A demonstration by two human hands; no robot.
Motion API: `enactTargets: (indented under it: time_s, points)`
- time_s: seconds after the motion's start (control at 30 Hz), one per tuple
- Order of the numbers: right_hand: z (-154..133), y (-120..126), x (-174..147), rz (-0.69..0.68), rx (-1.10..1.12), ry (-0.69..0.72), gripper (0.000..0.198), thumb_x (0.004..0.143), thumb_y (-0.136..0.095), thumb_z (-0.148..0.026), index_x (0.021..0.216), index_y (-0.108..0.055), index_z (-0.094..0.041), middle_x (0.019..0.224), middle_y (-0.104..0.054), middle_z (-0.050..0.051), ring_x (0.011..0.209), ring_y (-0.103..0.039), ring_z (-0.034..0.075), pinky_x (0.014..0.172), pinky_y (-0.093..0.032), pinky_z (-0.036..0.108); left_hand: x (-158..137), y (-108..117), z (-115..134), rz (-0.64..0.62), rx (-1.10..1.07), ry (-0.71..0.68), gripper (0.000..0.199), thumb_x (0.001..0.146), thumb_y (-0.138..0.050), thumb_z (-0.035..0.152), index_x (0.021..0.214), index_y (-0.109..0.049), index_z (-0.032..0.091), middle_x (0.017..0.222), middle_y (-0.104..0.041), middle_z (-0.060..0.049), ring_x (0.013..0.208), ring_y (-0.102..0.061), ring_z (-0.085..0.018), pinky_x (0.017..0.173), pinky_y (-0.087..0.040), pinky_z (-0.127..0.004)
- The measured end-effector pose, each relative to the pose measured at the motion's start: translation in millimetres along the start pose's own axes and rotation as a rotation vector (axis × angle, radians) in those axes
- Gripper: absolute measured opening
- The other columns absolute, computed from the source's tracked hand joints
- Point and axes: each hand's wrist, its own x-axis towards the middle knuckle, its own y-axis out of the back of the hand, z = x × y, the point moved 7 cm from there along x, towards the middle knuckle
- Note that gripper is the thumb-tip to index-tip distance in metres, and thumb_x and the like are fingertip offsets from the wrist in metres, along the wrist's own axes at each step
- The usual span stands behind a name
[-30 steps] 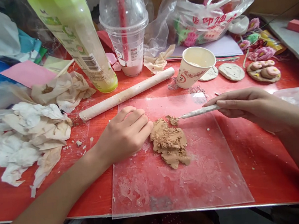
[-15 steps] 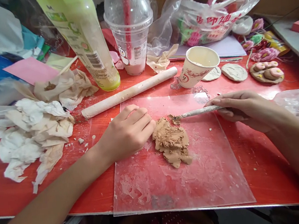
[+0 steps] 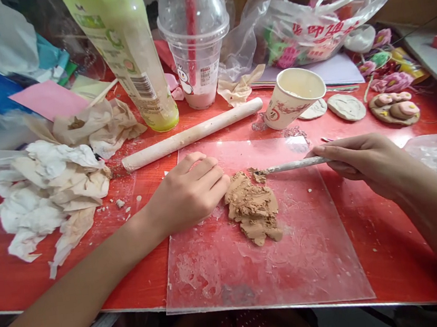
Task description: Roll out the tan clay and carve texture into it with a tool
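Observation:
A rough mound of brown clay lies smeared on a clear sheet over the red table. My right hand pinches a thin, whitish clay modelling tool between thumb and fingers. The tool lies nearly level, and its far tip meets a small clump of clay at the mound's upper edge. At the mound's left side, my left hand rests palm down on the sheet, fingers slightly apart and bent, with the index finger against the clay. Its thumb and fingertips are mostly hidden.
Behind the sheet lies a pale rolling pin, with a paper cup of liquid right of it. A green bottle and a domed plastic cup stand farther back. Crumpled tissues cover the left; clay discs lie right.
The whole view has shifted slightly. Both hands, the modelling tool and the clay keep almost the same places relative to one another.

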Motion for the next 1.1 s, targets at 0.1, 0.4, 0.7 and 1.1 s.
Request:
enactTargets:
  time_s: [0.1, 0.4, 0.7, 1.1]
  points:
    - [0.6, 4.8, -0.5, -0.001, 0.055, -0.001, 0.038, 0.071, -0.063, -0.046, 0.052, -0.052, -0.015, 0.04, -0.031, -0.005, 0.037, -0.021, 0.003, 0.035, -0.01, 0.022, -0.4, -0.6, 0.0, -0.004, -0.002, 0.001, 0.015, 0.085, -0.046, 0.015, 0.085, -0.061, 0.013, 0.079, -0.06, -0.004, 0.088, -0.055, -0.02, 0.083, -0.044, -0.036]
    - [4.4, 2.4, 2.0, 0.001, 0.072, -0.062, 0.038, 0.068, -0.065, -0.046, 0.052, -0.054, -0.014, 0.041, -0.04, -0.003, 0.033, -0.025, 0.002, 0.031, -0.011, 0.018, 0.1, -1.1, -0.2, -0.006, 0.0, -0.001, 0.017, 0.085, -0.044, 0.015, 0.085, -0.061, 0.013, 0.079, -0.06, -0.005, 0.088, -0.055, -0.019, 0.083, -0.044, -0.036]
    - [-0.5, 2.1, 2.1, 0.02, -0.021, 0.006, 0.037, 0.069, -0.064, -0.047, 0.056, -0.056, -0.013, 0.043, -0.037, -0.004, 0.038, -0.027, 0.002, 0.034, -0.015, 0.017, -0.1, -0.9, 0.4, -0.009, 0.006, -0.003, 0.015, 0.085, -0.046, 0.015, 0.083, -0.06, 0.013, 0.078, -0.059, -0.004, 0.086, -0.055, -0.02, 0.081, -0.044, -0.036]
    - [-3.7, 0.5, 5.4, -0.033, 0.447, 0.088, 0.021, 0.068, -0.068, -0.036, 0.066, -0.062, -0.016, 0.05, -0.045, -0.002, 0.039, -0.036, 0.005, 0.034, -0.022, 0.02, 0.2, -0.8, 0.2, -0.013, 0.0, -0.001, 0.017, 0.085, -0.044, 0.015, 0.085, -0.061, 0.013, 0.08, -0.06, -0.005, 0.087, -0.055, -0.019, 0.082, -0.044, -0.036]
